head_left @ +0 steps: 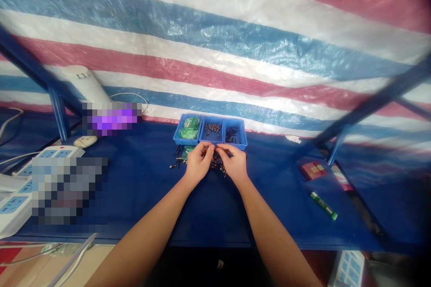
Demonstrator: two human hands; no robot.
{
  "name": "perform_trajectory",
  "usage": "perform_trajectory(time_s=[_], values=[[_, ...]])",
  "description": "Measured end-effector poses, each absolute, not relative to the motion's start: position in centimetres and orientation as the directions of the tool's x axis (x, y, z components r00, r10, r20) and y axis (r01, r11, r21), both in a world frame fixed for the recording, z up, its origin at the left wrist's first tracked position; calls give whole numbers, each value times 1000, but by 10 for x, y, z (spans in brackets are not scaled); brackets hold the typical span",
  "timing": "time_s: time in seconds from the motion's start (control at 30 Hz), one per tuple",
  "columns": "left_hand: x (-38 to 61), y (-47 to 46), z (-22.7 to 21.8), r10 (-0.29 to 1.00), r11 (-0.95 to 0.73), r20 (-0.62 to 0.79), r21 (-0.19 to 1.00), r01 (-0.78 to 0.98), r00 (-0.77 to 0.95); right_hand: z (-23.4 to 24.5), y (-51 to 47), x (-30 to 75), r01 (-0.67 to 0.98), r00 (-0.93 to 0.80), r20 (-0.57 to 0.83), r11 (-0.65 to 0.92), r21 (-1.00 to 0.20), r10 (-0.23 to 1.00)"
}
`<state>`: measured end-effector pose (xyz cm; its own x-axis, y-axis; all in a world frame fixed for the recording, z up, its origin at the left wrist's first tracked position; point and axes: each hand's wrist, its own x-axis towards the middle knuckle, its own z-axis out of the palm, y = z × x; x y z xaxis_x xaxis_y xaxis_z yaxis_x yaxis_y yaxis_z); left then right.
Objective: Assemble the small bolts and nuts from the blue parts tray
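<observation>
My left hand (198, 161) and my right hand (235, 163) meet fingertip to fingertip just in front of a row of blue bins. Both are closed in a pinch, and whatever is between the fingers is too small or hidden to name. Green packets fill the left bin (175, 136). Small brass-coloured and dark pieces lie in the middle bin (211, 139), and black pieces in the right bin (241, 144). Loose small metal pieces (222, 169) are scattered on the blue table around my hands, partly covered by them. A green piece (186, 152) lies beside my left hand.
A white power strip (15, 215) with cables lies on the left, next to a blurred-out dark object (72, 188). Behind stands a white cylinder (87, 85). Blue metal posts (59, 114) rise at both sides. On the right are a red box (313, 170) and a green tube (323, 205).
</observation>
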<state>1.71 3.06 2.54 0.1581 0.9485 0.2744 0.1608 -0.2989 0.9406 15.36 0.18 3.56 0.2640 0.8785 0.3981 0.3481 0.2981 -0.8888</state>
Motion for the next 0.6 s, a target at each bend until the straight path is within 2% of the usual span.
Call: perform_trajectory(time_s=[0.2, 0.5, 0.6], values=[[17, 30, 28, 941, -324, 292, 924, 202, 170, 36, 1, 153, 306, 243, 389, 310, -900, 889], [16, 27, 27, 918, -380, 326, 885, 268, 225, 27, 6, 148, 81, 341, 219, 203, -976, 914], [16, 27, 28, 916, -389, 338, 878, 279, 215, 28, 5, 147, 62, 329, 215, 206, -976, 920]])
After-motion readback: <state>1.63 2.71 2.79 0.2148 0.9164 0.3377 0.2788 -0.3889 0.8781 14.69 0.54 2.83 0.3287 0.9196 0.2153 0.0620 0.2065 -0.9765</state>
